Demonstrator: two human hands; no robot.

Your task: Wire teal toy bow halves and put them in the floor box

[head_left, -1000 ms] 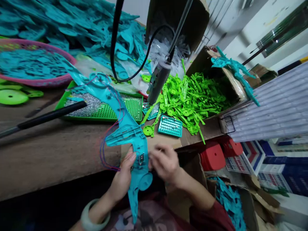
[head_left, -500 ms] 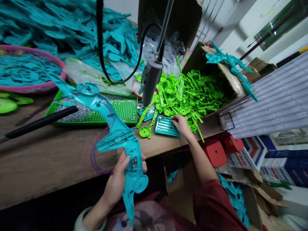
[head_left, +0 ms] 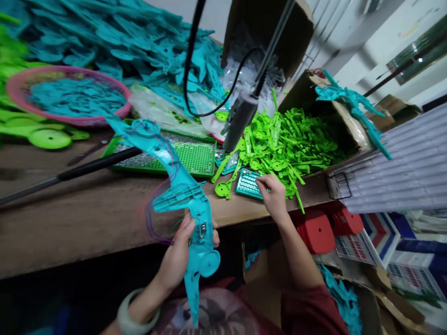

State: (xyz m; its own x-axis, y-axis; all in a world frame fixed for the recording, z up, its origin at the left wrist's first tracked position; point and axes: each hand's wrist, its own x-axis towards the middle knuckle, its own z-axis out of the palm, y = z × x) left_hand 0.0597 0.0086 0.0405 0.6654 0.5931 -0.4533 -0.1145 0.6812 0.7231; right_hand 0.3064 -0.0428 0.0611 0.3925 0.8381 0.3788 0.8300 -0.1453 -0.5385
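My left hand is closed around a long turquoise plastic shell half, held tilted above the table's front edge. Thin red and blue wires loop out of its left side, and small metal parts sit in a recess near my fingers. Over a small teal tray with rows of slots, my right hand has its thumb and fingers pinched together at the tray's right side. Whatever is between those fingertips is too small to make out. A bright green arm-shaped part lies just left of the tray.
A grey electric screwdriver hangs over the table. Behind it is a heap of green parts spilling from a carton. A green perforated basket, a pink basket and a black-handled tool occupy the left.
The view has swung left, so everything sits further right in the picture. My right hand stays at the teal tray, fingers still pinched; my left hand keeps its hold on the shell half.
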